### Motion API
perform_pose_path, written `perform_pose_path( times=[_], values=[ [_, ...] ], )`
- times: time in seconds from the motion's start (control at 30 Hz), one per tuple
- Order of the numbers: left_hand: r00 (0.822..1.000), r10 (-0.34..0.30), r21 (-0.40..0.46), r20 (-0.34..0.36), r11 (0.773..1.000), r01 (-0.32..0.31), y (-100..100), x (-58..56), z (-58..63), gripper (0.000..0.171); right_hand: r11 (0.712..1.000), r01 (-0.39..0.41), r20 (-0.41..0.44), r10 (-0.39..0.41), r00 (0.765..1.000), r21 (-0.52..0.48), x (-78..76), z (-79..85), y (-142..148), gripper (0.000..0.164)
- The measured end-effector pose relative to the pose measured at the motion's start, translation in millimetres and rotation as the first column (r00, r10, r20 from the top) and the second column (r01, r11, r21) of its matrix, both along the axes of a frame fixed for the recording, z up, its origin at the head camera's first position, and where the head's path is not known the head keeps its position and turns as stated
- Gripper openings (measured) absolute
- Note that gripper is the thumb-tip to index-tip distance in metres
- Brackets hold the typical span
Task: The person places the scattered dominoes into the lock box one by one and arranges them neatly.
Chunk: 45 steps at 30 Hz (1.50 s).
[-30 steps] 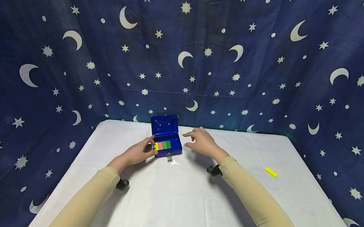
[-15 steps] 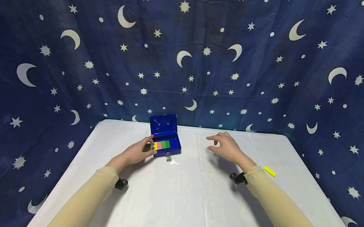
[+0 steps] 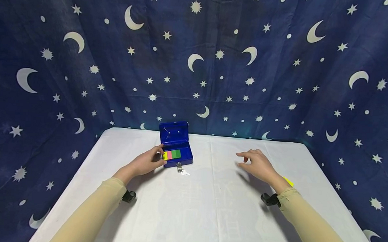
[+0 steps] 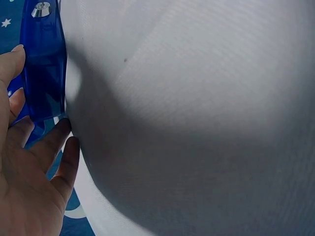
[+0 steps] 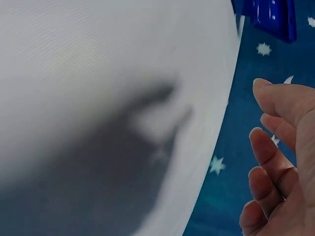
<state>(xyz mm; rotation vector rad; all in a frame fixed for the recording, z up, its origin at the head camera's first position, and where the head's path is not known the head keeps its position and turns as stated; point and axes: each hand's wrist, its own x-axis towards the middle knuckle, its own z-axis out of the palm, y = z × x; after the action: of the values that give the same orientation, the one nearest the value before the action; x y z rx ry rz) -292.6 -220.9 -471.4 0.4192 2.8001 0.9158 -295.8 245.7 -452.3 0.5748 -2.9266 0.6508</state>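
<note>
A blue metal cash box stands at the back left with its lid raised. Side by side in it lie yellow, pink and green strips. My left hand holds the box by its left end, thumb at the front corner and index finger at the rear of that side. The left wrist view shows this hand beside the box's blue wall. Off to the right, my right hand hovers above the table, fingers loosely bent and holding nothing. Its wrist partly covers a yellow strip.
A silver lock hangs at the box's front, with keys on the cloth. The white-covered table reaches back to a dark blue curtain with moons and stars.
My right hand has moved away from the box to the right, and its wrist now overlaps the yellow strip. The left hand has stayed at the box's left end.
</note>
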Motion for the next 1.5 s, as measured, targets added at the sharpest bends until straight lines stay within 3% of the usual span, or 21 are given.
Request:
perform_pose_path(
  times=[0.47, 0.97, 1.2, 1.5],
  values=[
    [1.000, -0.001, -0.001, -0.002, 1.000, 0.001, -0.6, 0.2, -1.1, 0.047, 0.992, 0.123, 0.049, -0.122, 0.991, -0.014, 26.4, -9.4, 66.9, 0.049],
    [1.000, 0.006, 0.003, 0.011, 1.000, -0.006, -0.9, -0.7, -2.4, 0.043, 0.970, 0.244, 0.040, -0.244, 0.969, 0.001, 50.9, -21.9, 132.7, 0.055],
    [1.000, 0.010, -0.002, 0.008, 1.000, -0.010, -0.7, -1.1, -1.7, 0.050, 0.954, 0.301, 0.069, -0.301, 0.951, 0.011, 61.7, -23.7, 154.8, 0.059],
    [1.000, 0.001, 0.009, 0.008, 1.000, -0.001, 0.5, 2.0, 1.5, 0.047, 0.938, 0.344, 0.096, -0.345, 0.933, 0.030, 69.8, -29.0, 169.3, 0.052]
  ],
)
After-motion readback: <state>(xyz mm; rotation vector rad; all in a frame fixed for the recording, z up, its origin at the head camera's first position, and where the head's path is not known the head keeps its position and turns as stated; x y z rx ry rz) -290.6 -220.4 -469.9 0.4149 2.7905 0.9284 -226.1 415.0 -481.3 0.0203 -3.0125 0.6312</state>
